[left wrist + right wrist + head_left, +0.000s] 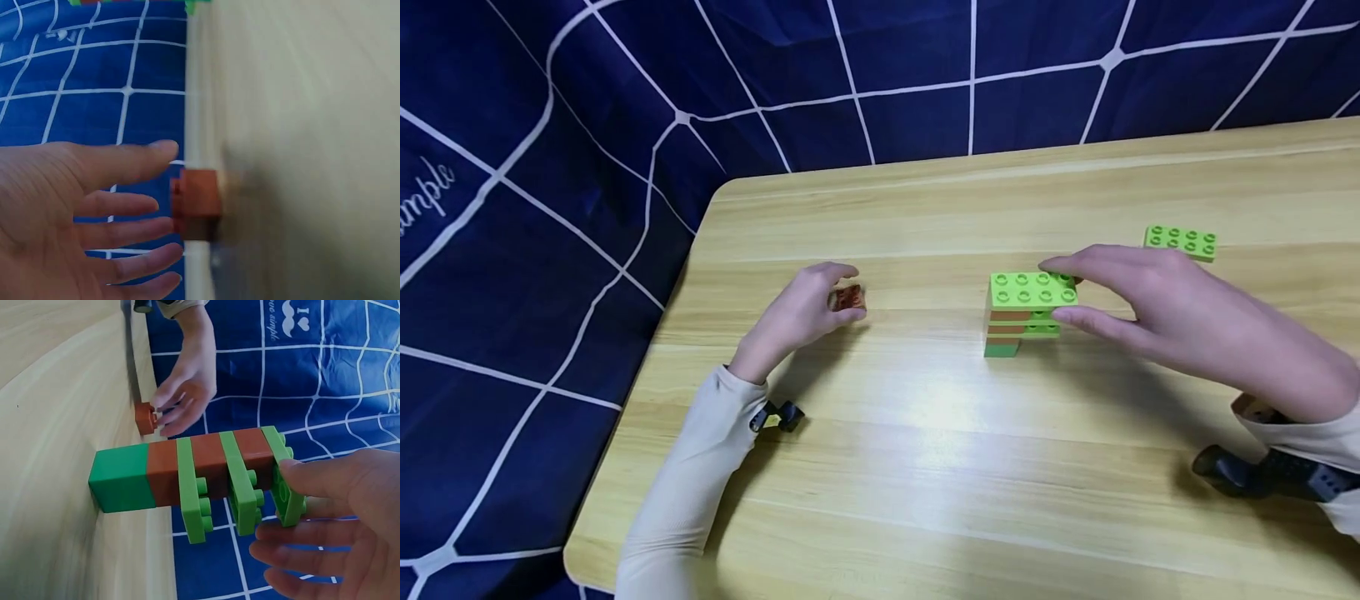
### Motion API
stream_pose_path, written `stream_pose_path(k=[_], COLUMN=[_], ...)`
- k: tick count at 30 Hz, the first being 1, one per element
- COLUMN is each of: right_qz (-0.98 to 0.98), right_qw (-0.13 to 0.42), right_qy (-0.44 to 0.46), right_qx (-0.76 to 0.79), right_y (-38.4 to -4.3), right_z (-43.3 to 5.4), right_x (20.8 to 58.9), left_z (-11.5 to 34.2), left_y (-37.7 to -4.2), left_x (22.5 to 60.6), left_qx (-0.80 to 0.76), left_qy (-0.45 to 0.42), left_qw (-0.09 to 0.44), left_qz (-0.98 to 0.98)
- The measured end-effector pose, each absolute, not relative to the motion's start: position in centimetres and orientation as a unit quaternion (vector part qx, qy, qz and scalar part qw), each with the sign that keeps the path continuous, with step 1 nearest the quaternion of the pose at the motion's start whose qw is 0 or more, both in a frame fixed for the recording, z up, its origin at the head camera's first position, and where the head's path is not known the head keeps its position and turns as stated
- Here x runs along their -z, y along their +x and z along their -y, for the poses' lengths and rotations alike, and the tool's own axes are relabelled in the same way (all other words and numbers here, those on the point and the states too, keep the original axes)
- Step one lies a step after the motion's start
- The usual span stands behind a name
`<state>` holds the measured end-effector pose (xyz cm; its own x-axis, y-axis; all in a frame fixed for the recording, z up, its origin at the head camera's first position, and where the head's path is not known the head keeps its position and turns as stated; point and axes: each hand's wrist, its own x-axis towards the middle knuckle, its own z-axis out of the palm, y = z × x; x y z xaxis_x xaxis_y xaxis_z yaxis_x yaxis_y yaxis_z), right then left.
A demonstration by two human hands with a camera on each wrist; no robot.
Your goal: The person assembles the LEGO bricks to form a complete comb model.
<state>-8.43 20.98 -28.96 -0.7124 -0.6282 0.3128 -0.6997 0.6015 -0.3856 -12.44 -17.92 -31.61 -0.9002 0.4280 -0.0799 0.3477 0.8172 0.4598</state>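
Observation:
A stack of toy building bricks stands upright on the table: a dark green block (125,478) at the bottom, then reddish-brown bricks alternating with light green plates that jut out to one side. My right hand (1172,308) pinches the jutting end of the top light green plate (1021,292), thumb at its near edge and a finger at its far edge. Over to the left, my left hand (797,312) is spread around a small reddish-brown brick (202,194) lying on the table. In the left wrist view its thumb and fingers stand apart, near the brick without gripping it.
Behind the right hand, a loose light green plate (1187,242) lies studs up on the wooden table (880,500). A dark blue cloth with white grid lines (910,92) hangs along the table's back and left edges.

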Motion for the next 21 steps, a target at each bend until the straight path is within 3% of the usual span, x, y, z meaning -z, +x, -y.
stream_pose_path(k=[3,13,21], right_qz=[0.883,0.889,0.886], right_qw=[0.092,0.083,0.095], right_qy=[0.391,0.379,0.380], right_qx=[-0.244,-0.243,-0.248], right_y=[-8.4,-7.9,-7.6], right_z=[-21.0,-20.6,-20.6], right_x=[29.1,28.7,28.5], left_z=[18.3,18.8,16.5], left_y=[-12.7,-12.8,-12.0], left_x=[32.2,32.5,30.4], left_qx=[-0.213,-0.228,-0.245], left_qy=[0.194,0.191,0.262], left_qw=[0.094,0.073,0.025], left_qz=[-0.953,-0.952,-0.933])
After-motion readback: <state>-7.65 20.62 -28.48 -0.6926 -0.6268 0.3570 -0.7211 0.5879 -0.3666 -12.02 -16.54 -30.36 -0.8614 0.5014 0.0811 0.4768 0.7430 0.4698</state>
